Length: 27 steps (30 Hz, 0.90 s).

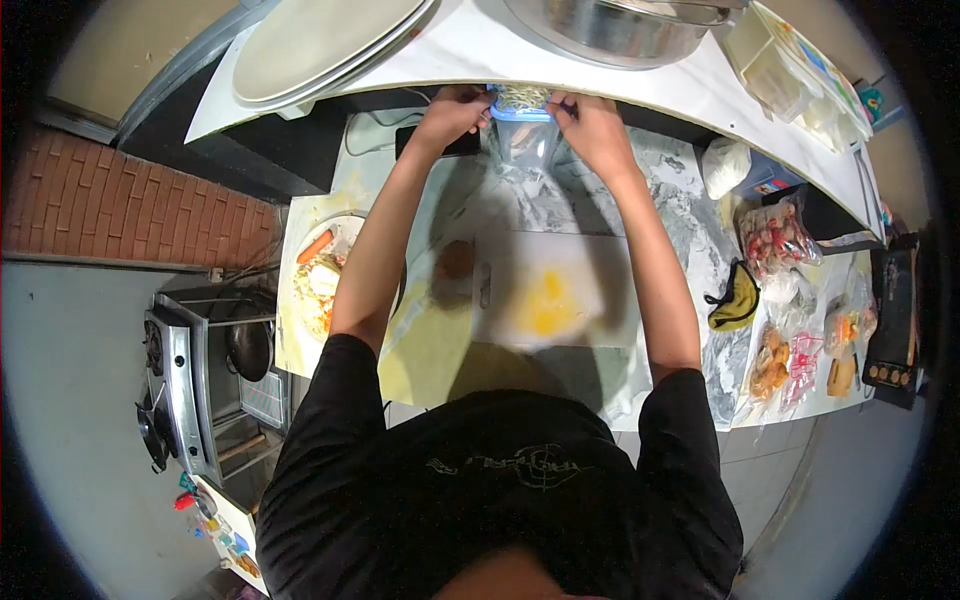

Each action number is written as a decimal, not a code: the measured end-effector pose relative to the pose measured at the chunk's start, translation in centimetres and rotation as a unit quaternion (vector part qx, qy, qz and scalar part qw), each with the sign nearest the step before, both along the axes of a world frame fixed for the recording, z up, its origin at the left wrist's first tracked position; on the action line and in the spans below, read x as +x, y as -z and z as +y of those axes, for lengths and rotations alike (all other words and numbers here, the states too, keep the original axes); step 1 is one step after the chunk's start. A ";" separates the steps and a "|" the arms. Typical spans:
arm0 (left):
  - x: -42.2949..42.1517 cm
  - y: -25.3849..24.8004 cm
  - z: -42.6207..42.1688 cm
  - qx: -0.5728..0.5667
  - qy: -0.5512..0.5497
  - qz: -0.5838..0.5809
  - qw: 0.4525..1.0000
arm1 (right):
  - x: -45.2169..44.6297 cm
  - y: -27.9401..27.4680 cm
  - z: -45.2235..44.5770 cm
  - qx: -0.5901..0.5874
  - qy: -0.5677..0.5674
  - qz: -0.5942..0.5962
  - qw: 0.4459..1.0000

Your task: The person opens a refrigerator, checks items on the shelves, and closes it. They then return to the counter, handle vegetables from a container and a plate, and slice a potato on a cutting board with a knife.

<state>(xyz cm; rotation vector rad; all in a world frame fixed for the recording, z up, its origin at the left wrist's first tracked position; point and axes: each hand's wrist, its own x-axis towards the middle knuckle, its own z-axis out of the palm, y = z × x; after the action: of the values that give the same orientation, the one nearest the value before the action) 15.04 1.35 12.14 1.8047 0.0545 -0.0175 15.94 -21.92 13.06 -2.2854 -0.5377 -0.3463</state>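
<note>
A clear plastic container (527, 145) with a blue rim stands at the far side of the marble counter, below the raised shelf. Pale, thin strands (523, 97) show at its top. My left hand (460, 112) is at the left side of the rim, fingers curled against it. At the right side of the rim, my right hand (588, 122) has its thumb and fingers pressed on the edge. Nearer to me lies a white cutting board (600, 290) with a yellow stain on it.
A plate of cut food with a carrot (315, 247) is at the left. On the right lie a yellow-black cloth (735, 298) and bagged foods (778, 238). Plates (320, 50) and a metal pot (620, 35) stand on the shelf. A stove (178, 370) is far left.
</note>
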 end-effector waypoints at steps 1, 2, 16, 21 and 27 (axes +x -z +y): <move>0.1 0.1 0.0 0.001 0.005 -0.004 1.000 | 0.3 0.5 0.2 -0.015 0.006 -0.054 0.998; 0.1 0.2 0.0 0.002 0.005 -0.005 1.000 | 0.7 1.2 0.5 -0.014 0.006 -0.055 0.998; -2.1 2.0 -2.1 -0.129 0.058 0.019 0.990 | 0.0 2.7 -1.8 0.202 0.025 0.138 0.969; -4.1 2.4 -3.9 -0.131 0.072 0.012 0.989 | -3.4 1.9 -3.8 0.205 0.014 0.145 0.968; -6.7 1.7 -6.3 -0.151 0.035 0.031 0.987 | -6.6 0.3 -5.7 0.135 0.018 0.100 0.986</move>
<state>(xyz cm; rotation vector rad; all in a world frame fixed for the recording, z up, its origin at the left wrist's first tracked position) 8.34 -4.94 10.39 1.5016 0.0299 -0.1263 9.31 -27.59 12.76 -2.0398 -0.3252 -0.1909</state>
